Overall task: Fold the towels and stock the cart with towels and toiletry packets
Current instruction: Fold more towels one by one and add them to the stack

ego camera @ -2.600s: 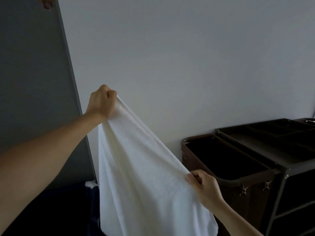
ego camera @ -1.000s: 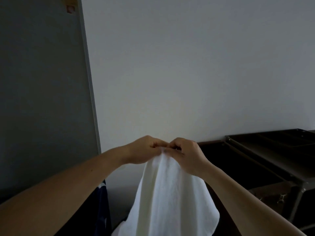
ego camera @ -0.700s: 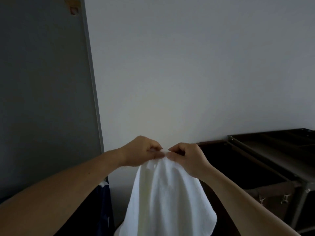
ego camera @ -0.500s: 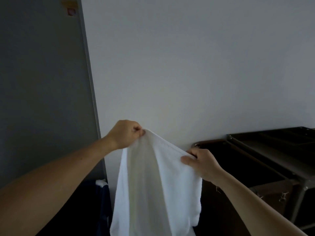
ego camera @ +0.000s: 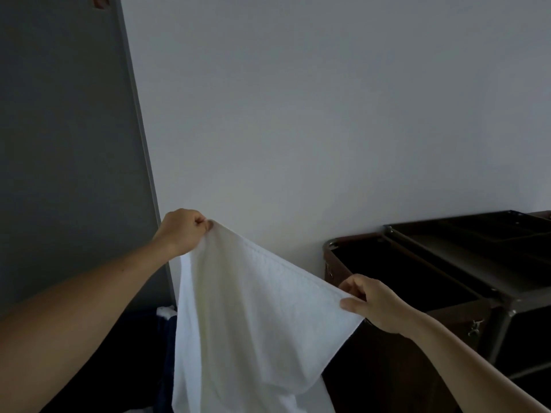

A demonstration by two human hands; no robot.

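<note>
**Against the wall: towel held up by two hands**

Before a pale wall [ego camera: 328, 114], w/ a grey panel [ego camera: 59, 144] at left, a white towel [ego camera: 253, 323] hangs in mid-air. Its top hem slopes down left to right and its btm runs off frame. A dark cart [ego camera: 396, 377] stands at right, partly behind towel & forearm. Its far end is cut off and the bin inside is too dark to read. The left hand [ego camera: 182, 231] is fisted round the towel's upper corner. The right hand [ego camera: 375, 305], lower, pinches the hem's other corner between thumb & fingers. Dark blue fabric [ego camera: 167, 338] sits low left w/ a small white bit [ego camera: 165, 310] on it; can't ID either. A tan object [ego camera: 100, 0] at the top edge is cropped.
</note>
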